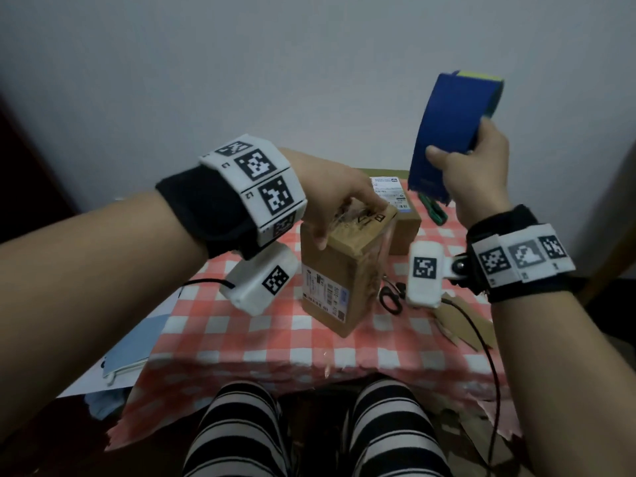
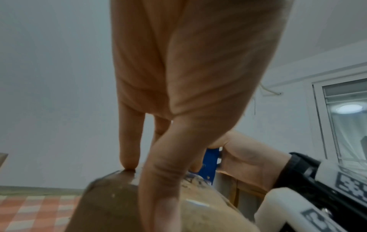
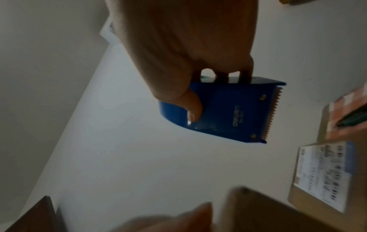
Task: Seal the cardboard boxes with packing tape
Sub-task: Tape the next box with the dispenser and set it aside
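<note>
A tall cardboard box [image 1: 339, 270] stands upright on the checked tablecloth [image 1: 241, 335], with glossy clear tape across its top. My left hand [image 1: 339, 215] rests on that top with straight fingers, the thumb down the near face; in the left wrist view the fingertips [image 2: 128, 164] touch the box [image 2: 109, 204]. My right hand [image 1: 473, 166] grips a blue tape dispenser [image 1: 447, 132], raised above and right of the box. In the right wrist view the dispenser [image 3: 228, 113] shows its serrated blade, with my thumb [image 3: 193, 109] on its side. No tape strip is seen pulled out.
A second cardboard box [image 1: 404, 222] with a white label lies behind the tall one. A green tool [image 1: 432, 208] lies at the back right. Black scissors [image 1: 390, 297] and cardboard scraps [image 1: 461, 325] lie right of the box. Blue fabric [image 1: 130, 352] lies left of the table.
</note>
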